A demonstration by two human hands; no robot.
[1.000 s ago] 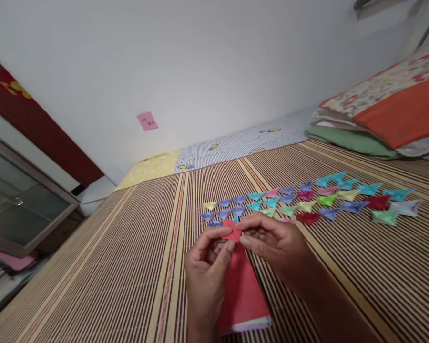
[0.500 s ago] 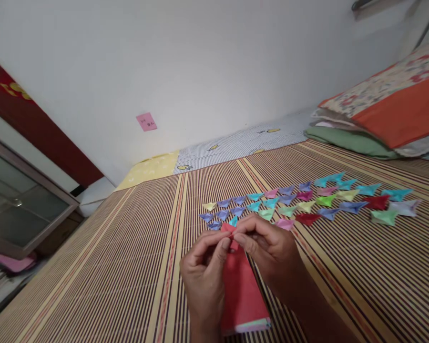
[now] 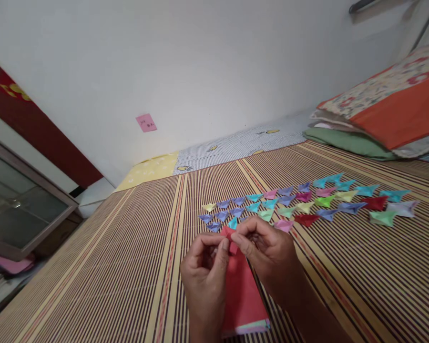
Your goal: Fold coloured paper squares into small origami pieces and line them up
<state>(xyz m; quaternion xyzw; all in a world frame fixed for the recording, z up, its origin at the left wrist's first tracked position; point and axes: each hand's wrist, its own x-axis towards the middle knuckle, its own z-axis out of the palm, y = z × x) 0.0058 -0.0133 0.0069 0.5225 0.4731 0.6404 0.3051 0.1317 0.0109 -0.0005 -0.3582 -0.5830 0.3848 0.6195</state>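
A small folded piece of red paper [image 3: 228, 232] is pinched between my two hands near the middle of the view. My left hand [image 3: 206, 267] grips its left side with thumb and forefinger. On its right side the thumb and fingertips of my right hand [image 3: 266, 252] close on it, hiding part of the folds. Just below lies a stack of coloured paper [image 3: 245, 295], red on top, with pale green and pink edges at its near end. Beyond my hands, rows of small folded paper boats [image 3: 288, 200] in many colours spread to the right.
A striped woven mat [image 3: 128, 257] covers the bed. At the right rear sit folded bedding and a floral orange-edged pillow [image 3: 389, 105]. A pink note [image 3: 146, 122] is on the white wall. A glass-doored cabinet [image 3: 21, 200] stands at the left.
My fingers have shifted slightly on the red paper, and a bit more of its folded top shows. Both hands stay in nearly the same place.
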